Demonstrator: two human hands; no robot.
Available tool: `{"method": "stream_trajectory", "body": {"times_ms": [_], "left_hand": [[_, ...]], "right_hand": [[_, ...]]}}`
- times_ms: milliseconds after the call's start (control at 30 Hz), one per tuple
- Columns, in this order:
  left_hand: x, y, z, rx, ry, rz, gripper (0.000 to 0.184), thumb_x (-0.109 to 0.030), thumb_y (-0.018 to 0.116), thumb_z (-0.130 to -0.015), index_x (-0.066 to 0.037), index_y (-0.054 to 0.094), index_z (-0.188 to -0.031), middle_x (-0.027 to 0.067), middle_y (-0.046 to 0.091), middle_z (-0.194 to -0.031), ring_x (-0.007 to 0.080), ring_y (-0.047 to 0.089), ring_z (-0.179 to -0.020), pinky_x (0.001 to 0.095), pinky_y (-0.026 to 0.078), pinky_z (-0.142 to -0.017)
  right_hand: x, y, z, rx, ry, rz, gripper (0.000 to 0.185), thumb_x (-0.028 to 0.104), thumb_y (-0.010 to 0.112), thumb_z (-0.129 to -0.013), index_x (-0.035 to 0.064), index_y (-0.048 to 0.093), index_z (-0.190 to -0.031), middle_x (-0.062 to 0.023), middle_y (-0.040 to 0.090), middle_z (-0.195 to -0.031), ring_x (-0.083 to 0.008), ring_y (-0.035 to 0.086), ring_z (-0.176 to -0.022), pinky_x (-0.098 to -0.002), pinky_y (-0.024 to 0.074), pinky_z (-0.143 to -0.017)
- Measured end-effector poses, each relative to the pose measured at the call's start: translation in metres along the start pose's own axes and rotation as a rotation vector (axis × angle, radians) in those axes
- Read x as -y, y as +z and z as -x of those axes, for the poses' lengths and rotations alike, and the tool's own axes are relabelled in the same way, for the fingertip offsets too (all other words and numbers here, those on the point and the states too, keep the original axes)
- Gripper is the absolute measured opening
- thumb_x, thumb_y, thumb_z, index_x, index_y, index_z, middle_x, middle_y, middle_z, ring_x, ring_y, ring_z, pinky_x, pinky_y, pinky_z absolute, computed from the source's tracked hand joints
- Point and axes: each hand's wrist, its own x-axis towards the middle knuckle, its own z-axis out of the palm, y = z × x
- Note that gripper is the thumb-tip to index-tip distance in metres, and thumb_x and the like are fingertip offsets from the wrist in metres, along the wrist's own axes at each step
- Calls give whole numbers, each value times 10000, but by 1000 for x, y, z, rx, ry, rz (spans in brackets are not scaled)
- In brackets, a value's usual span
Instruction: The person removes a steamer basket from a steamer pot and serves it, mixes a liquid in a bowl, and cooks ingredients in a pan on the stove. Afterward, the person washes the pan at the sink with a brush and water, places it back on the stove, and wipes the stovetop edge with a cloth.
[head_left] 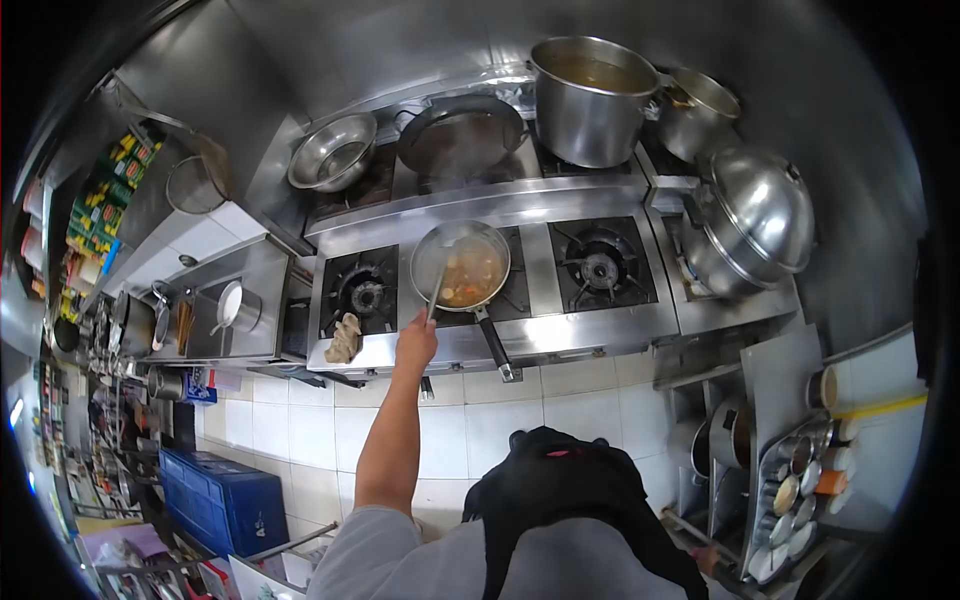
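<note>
My left hand (416,340) is closed around the handle of a slim metal utensil (436,290); its far end reaches into the frying pan. The frying pan (468,232) sits on the middle front burner with its black handle (494,343) pointing toward me. Inside it is a steaming orange-brown stew (470,276) with chunky pieces. My right hand (705,558) hangs low at my side, near a rack on the right; its fingers do not show clearly. A crumpled beige cloth (344,339) lies on the stove's front edge, left of my left hand.
Behind the pan stand a dark wok (462,140), a metal bowl (335,150), a tall stockpot (590,100) and a smaller pot (697,112). A domed steamer (750,225) is at right. A blue crate (222,502) stands on the floor; a steel container (240,305) is at left.
</note>
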Motion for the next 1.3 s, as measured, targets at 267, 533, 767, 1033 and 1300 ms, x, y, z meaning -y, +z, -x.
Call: {"method": "stream_trajectory", "body": {"times_ms": [267,533,767,1033,1300], "left_hand": [[38,-97,28,72,263,-420,451,-335,639,-936,-326,582,-1383,154,694,-891,358,696,-850,472,551,-730],[24,-174,71,96,58,-273,386,-265,682,-900,-263,673,-1286,183,718,-936,392,690,-859,506,547,-758],[36,-44,93,-29,-25,207,414,-187,643,-933,-136,616,-1343,234,707,-990,428,684,-895,505,549,-756],[-39,24,72,14,-422,590,471,-188,553,-991,-30,495,-1430,317,669,-1023,473,664,-902,499,542,-760],[37,72,30,-69,-98,616,449,-213,559,-1003,-65,524,-1425,254,711,-968,427,697,-762,451,546,-693]], "right_hand": [[161,91,51,558,168,-364,250,328,550,-961,154,563,-1139,-54,570,-885,-172,522,-543,-314,420,-401],[293,146,25,731,13,-132,351,346,583,-952,141,548,-1234,-93,618,-1059,-241,629,-783,-406,541,-629],[423,245,46,934,-128,-7,320,337,605,-948,149,566,-1204,-87,637,-1071,-237,640,-804,-394,550,-675],[561,302,169,1222,-457,181,316,329,606,-979,131,599,-1225,-61,646,-1095,-196,647,-825,-336,547,-692],[621,310,304,1198,-763,110,277,269,613,-984,86,640,-1190,-35,669,-994,-145,638,-771,-293,529,-651]]}}
